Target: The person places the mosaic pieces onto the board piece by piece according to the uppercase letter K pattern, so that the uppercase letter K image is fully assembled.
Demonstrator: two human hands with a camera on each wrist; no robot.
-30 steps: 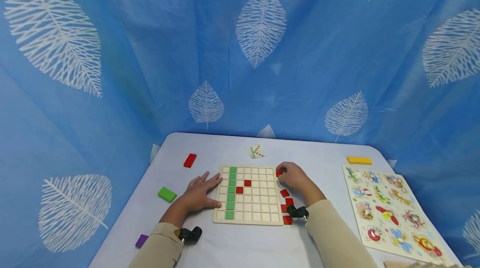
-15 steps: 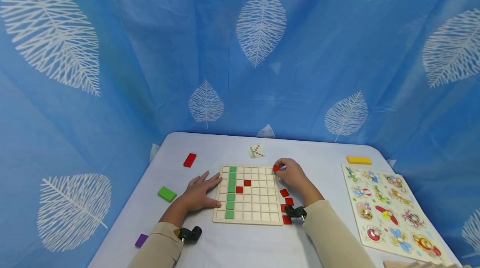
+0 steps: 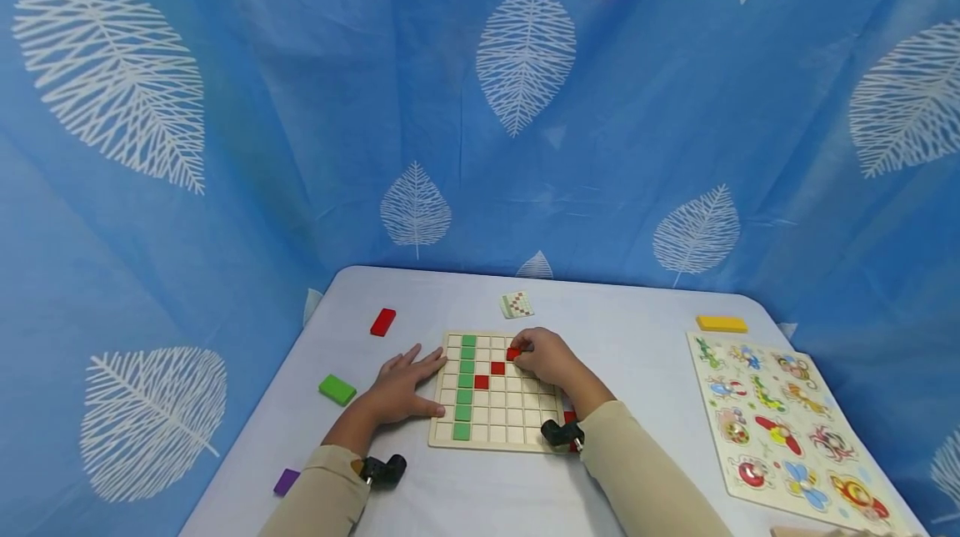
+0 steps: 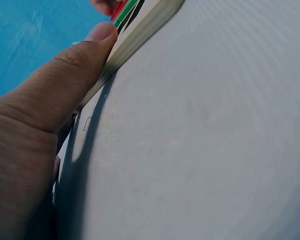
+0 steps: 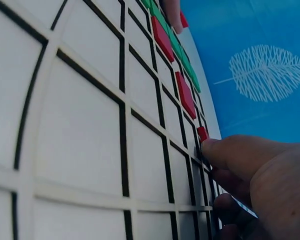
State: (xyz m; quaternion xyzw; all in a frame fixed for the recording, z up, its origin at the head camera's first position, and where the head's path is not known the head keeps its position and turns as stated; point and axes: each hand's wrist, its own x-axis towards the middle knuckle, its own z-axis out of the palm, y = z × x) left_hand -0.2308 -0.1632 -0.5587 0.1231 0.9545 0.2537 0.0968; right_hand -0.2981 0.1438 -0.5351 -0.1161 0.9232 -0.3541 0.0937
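A wooden grid board (image 3: 517,418) lies flat on the white table. Green square tiles (image 3: 463,396) fill a column near its left side, and two red tiles (image 3: 482,382) sit diagonally to the right of them. My left hand (image 3: 397,389) rests on the board's left edge, fingers spread; its thumb (image 4: 82,62) lies along the edge in the left wrist view. Over the board's upper part, my right hand (image 3: 551,360) pinches a red square tile (image 3: 513,353) between thumb and fingers. In the right wrist view that tile (image 5: 203,133) is partly covered by the thumb.
Loose red tiles (image 3: 570,417) lie right of the board, partly hidden by the right wrist. A small pattern card (image 3: 516,304) is behind the board. Red (image 3: 383,322), green (image 3: 337,389), purple (image 3: 286,482) and yellow (image 3: 722,323) blocks lie around. An animal puzzle board (image 3: 787,420) is at right.
My right hand lifted the red tile from beside the board's upper right corner and carried it left, onto the diagonal of red tiles. The left hand stays in place.
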